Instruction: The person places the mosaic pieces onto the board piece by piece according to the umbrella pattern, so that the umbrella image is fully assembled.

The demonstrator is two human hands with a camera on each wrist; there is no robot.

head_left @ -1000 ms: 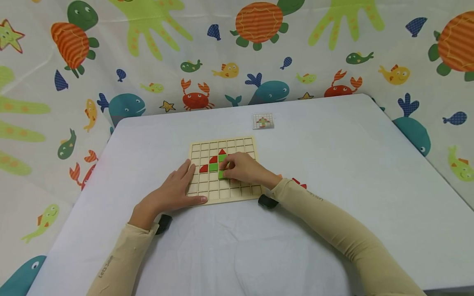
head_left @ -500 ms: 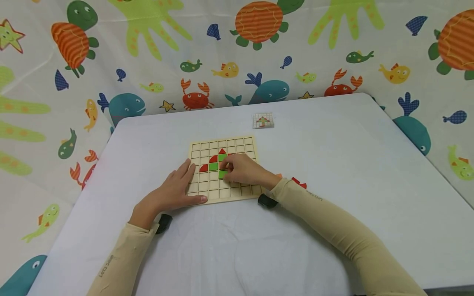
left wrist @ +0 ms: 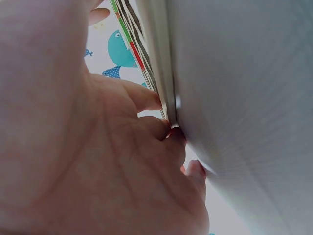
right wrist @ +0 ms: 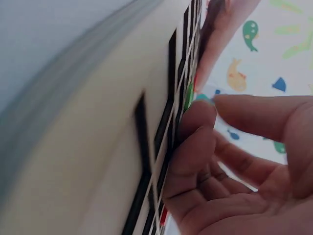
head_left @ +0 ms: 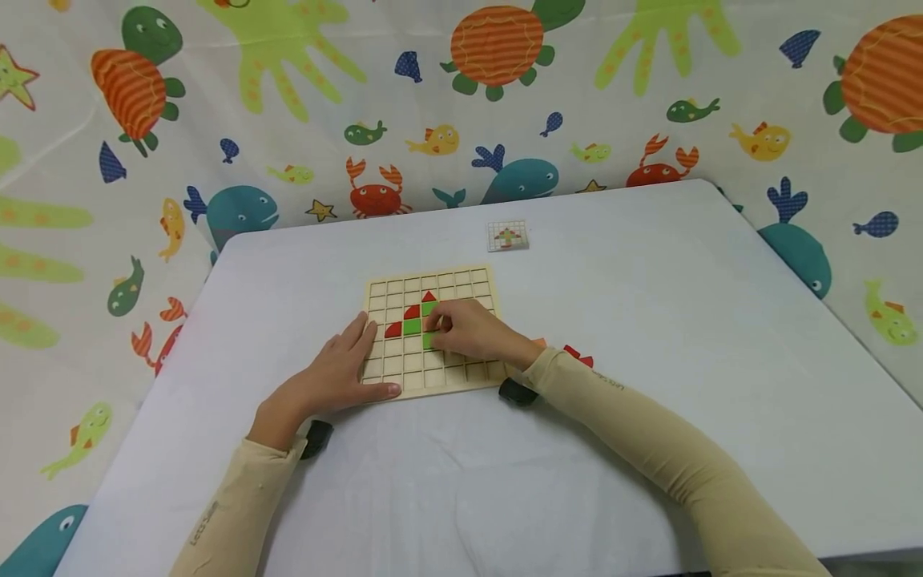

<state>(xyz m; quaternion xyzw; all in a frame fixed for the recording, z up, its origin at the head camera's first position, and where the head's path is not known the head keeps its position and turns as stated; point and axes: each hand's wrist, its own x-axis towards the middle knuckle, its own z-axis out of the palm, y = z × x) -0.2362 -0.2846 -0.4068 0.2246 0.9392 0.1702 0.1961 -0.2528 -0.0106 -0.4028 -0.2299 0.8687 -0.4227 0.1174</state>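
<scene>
A square wooden grid board (head_left: 414,381) lies on the white cloth. My left hand (head_left: 339,365) rests along its left edge, fingers outstretched and thumb over the near corner; in the left wrist view its fingertips meet the board's side. Over the middle of the grid, my right hand (head_left: 469,328) has curled fingers and pinches at a green tile (head_left: 427,341) lying low in a cell. Nearby cells hold a red triangle (head_left: 429,296), red tiles (head_left: 392,330) and further green tiles (head_left: 412,326). The right hand hides the board's centre right.
Behind the board lies a small pattern card (head_left: 508,236) showing a red and green figure on a grid. Loose red pieces (head_left: 572,352) and an orange piece (head_left: 539,343) lie beside the right forearm. A patterned curtain (head_left: 425,96) hangs behind the table.
The whole head view has shifted slightly. My right fingertips have edged a little left over the green tile, covering more of it. The left hand stays in place on the board.
</scene>
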